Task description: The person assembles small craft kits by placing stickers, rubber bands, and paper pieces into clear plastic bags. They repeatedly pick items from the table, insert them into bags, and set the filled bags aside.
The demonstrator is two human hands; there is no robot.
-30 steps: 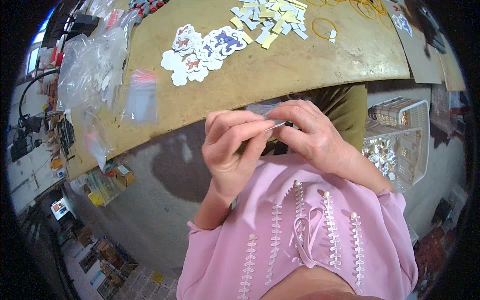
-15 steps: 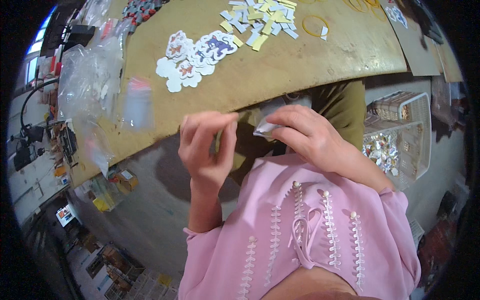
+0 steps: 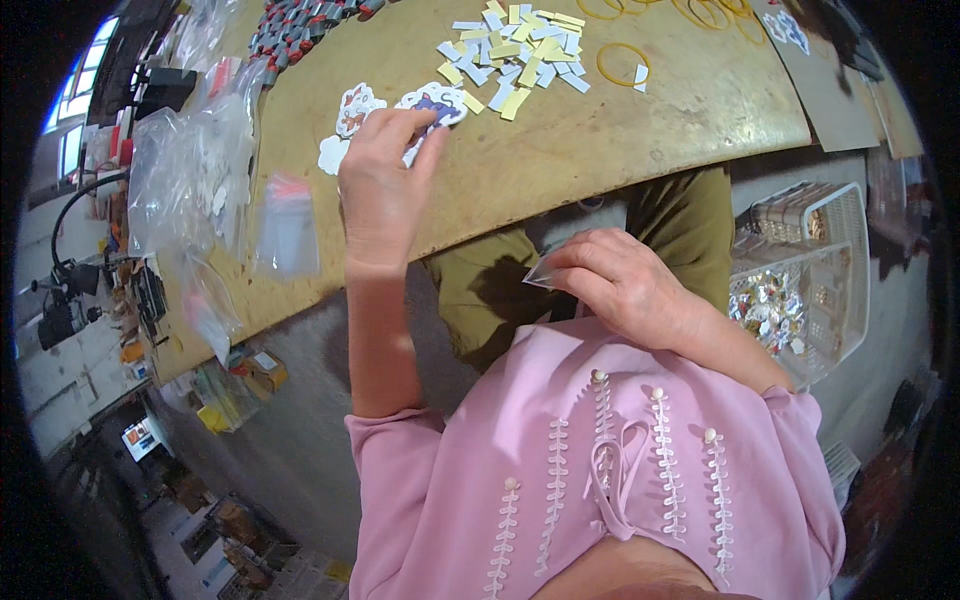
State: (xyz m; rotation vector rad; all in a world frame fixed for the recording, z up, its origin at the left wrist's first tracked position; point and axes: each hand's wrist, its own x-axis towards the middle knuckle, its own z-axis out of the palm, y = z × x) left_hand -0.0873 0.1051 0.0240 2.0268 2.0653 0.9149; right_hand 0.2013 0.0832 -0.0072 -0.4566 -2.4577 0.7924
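While the left hand (image 3: 388,155) hung over the group of die-cut cartoon cutouts (image 3: 330,155) near the table's (image 3: 690,110) front edge, its thumb and fingertips curved close together at the scalloped cutout with the dark blue cat (image 3: 438,97). Only a narrow gap seemed to show between them, and whether they had a cutout pinched could not be told. That cat cutout lay on the tabletop, partly under the fingers, just beside a cutout with a reddish-brown figure (image 3: 355,110).

The right hand (image 3: 620,285), well apart from the left and above the lap, had its thumb and fingers closed on a small clear plastic bag (image 3: 540,273), whose pointed corner stuck out past the fingertips.

Taking a single piece cleanly called, in my judgement, for a light pinch at the scalloped rim, with the fingertip slid under one edge, since thin flat pieces lying so close together could cling or come up double. A steady, gentle hold on the bag seemed best too, as hard squeezing might have creased its film.
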